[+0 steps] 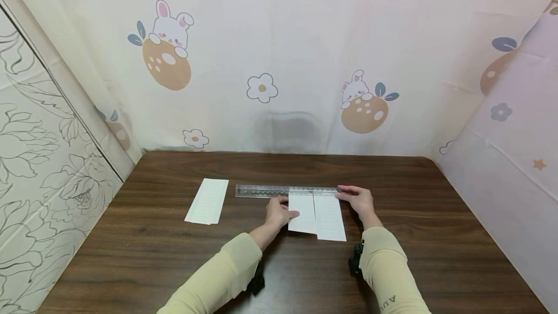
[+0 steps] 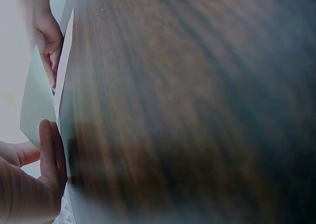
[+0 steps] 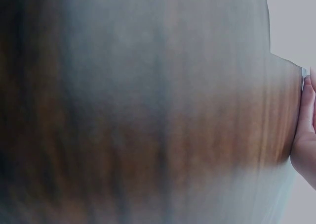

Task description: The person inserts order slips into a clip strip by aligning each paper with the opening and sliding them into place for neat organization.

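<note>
Wood tbl | L hand pinches card | R hand pinches ruler | card pile: head view only

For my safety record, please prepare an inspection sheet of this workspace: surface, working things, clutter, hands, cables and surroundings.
Surface: brown wood-grain table.
Working things: clear ruler overlapping the far ends of two white cards, left card and right card; card pile lies apart, at left.
Clutter: nothing seen.
Left hand: pinches the left card between thumb and fingers.
Right hand: holds the ruler's right end.
Cables: nothing seen.
Surroundings: rabbit-and-flower printed fabric behind; line-drawn floral covering at left.
</note>
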Demonstrator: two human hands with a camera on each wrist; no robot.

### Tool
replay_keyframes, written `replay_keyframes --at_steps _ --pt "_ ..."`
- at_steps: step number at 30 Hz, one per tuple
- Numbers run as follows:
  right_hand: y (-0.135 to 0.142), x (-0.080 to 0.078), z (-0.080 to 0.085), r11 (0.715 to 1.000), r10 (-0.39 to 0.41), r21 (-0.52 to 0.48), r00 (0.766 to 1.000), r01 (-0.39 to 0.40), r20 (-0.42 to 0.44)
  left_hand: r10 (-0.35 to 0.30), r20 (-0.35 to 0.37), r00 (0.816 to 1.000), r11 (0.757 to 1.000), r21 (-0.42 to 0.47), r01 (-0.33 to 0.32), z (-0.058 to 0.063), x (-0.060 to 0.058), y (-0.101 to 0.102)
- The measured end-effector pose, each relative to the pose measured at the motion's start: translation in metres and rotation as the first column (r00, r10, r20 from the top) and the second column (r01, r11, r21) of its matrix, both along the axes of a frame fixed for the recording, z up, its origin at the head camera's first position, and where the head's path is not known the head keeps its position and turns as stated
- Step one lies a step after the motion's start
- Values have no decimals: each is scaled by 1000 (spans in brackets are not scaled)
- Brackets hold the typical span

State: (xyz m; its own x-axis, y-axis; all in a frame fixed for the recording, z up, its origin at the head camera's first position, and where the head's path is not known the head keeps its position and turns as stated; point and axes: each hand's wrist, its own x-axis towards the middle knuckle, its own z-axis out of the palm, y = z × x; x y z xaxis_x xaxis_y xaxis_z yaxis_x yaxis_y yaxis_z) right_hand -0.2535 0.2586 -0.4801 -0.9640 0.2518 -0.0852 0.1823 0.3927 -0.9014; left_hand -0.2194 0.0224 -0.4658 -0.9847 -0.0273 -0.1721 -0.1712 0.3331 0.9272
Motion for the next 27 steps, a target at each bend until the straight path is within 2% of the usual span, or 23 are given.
replay_keyframes --at_steps 21,27 --pt "-1 1 0 1000 9 -5 1000 -9 -5 -19 1 1000 1000 -11 19 -1 2 -1" --pt "-1 2 1 1000 3 -21 1000 -4 -9 -34 -13 999 997 -66 33 3 3 -3"
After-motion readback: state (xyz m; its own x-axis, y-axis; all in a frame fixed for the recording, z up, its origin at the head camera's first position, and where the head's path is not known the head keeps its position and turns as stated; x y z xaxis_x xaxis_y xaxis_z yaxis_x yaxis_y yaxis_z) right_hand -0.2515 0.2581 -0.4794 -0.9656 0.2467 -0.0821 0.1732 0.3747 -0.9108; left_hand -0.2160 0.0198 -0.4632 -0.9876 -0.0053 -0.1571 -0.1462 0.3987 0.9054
